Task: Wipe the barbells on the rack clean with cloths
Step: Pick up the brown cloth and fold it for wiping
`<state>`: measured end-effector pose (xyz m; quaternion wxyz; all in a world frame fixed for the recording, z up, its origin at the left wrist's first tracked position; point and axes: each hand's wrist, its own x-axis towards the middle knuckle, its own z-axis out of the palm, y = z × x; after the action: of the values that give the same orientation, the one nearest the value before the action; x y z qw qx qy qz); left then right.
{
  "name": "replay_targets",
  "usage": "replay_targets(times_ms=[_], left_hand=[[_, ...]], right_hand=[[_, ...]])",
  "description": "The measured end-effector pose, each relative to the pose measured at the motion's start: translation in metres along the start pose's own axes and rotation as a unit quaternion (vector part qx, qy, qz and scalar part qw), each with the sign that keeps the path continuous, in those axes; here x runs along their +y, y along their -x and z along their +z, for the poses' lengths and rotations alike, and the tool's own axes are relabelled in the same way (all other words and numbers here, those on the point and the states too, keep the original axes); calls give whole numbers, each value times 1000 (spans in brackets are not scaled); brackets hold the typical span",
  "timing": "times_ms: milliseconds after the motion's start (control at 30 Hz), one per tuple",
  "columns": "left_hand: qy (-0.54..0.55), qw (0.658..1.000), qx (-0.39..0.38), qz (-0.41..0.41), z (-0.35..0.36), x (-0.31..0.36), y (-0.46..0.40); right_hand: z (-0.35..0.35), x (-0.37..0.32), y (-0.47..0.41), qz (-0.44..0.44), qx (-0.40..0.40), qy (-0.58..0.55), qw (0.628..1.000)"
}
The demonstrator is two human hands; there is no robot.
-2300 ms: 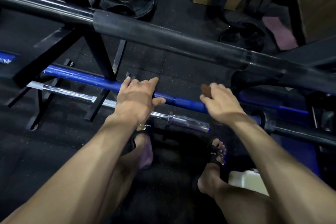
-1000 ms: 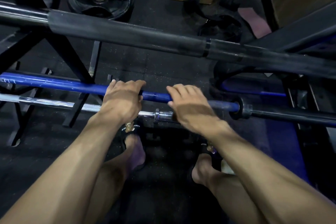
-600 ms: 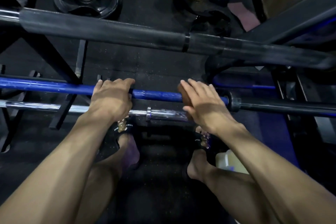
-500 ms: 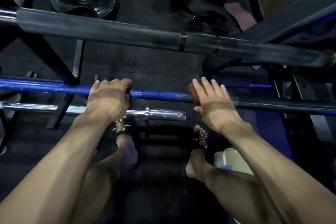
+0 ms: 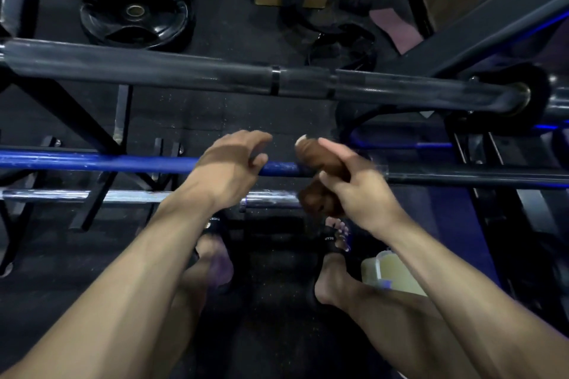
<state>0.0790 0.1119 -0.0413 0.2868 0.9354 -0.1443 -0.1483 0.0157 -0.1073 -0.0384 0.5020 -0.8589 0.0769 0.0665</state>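
Hands have both come off the blue barbell [image 5: 129,163]: half a second ago the left hand gripped it and the right pressed the cloth against it near the collar. Now the left hand [image 5: 229,168] hovers just above the blue barbell with a wide, loosely curled grip holding nothing, while the right hand [image 5: 358,188], just right of it, holds a bunched brown cloth [image 5: 320,177] lifted off the shaft. That suggests this pass is finished and the cloth is being refolded or moved on.

Counted: three barbells on the rack, with the black barbell [image 5: 154,69] beyond the blue one and the chrome barbell [image 5: 123,195] nearer than it; one cloth; two weight plates [image 5: 135,21] on the floor beyond; one pale container [image 5: 391,275] at the right foot.
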Motion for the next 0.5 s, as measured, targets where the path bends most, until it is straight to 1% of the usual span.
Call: replay_targets(times_ms=[33,67,100,167,200,233,267,300,333,367,433,500], left_hand=[[24,1000,13,7,1,7,-1],[41,999,20,13,2,13,-2],[44,999,22,18,3,18,-3],[21,999,13,20,8,22,-4],[7,1000,7,18,12,23,-4],[-6,1000,1,17,15,24,-4],[-16,1000,-7,17,19,25,-5],[-24,999,-17,17,22,26,-5],[-30,999,-29,19,25,27,-5],[-34,998,-40,22,27,29,-5],[-44,997,-57,25,30,30,-5],[-50,997,-61,22,31,30,-6]], right_hand=[[2,1,4,-2,-15,-19,1000],[3,4,7,20,-38,-57,997],[5,3,11,61,-61,-123,989],[8,7,20,162,-91,-243,952],[8,10,22,219,-87,-282,930],[6,13,23,282,-73,-323,901],[2,18,24,343,-57,-367,863],[-4,23,24,393,-41,-420,817],[-10,27,25,423,-24,-452,785],[-15,32,25,437,0,-471,766],[-16,40,25,437,52,-488,754],[-13,43,22,400,95,-528,743]])
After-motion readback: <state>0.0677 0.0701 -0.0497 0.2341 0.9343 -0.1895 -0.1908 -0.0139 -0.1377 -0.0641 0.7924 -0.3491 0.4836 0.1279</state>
